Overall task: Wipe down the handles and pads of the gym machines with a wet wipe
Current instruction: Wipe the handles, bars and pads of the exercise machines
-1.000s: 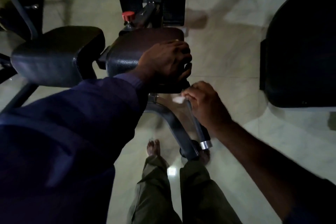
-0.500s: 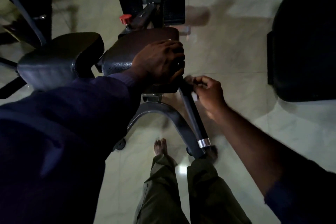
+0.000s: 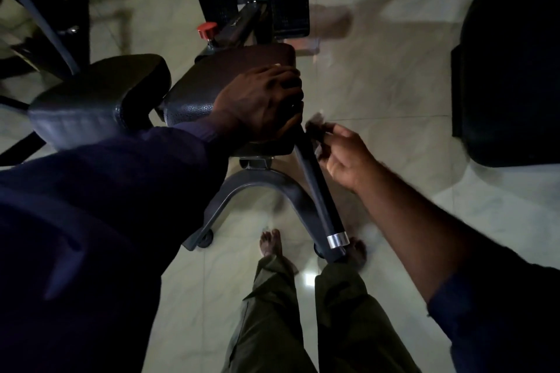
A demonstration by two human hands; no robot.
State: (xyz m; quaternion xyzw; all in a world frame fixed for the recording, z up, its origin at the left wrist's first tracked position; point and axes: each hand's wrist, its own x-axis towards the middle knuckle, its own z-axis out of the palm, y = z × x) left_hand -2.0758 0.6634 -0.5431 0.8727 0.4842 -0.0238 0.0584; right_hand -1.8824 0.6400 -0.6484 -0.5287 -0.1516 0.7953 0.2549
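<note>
Wet wipe [image 3: 316, 133]: small, pale and crumpled, blurred, only scraps of it peeking out between the fingers of the right hand [image 3: 344, 157].
Right hand: fingers curled, pinching the wipe right against the upper end of the handle [image 3: 318, 188].
Handle: one black bar with a single silver band near its lower end, slanting down from just under the left hand [image 3: 260, 103] toward the bare feet.
Left hand: fingers bent and pressed down over the near right corner of the dark pad [image 3: 221, 82], gripping its edge.
Pads: two side by side, the textured one under the left hand, a second pad [image 3: 97, 97] well off to that hand's left.
Knob: one red knob [image 3: 207, 30] beyond the left hand.
Hands: two, close together at the bar's top.
</note>
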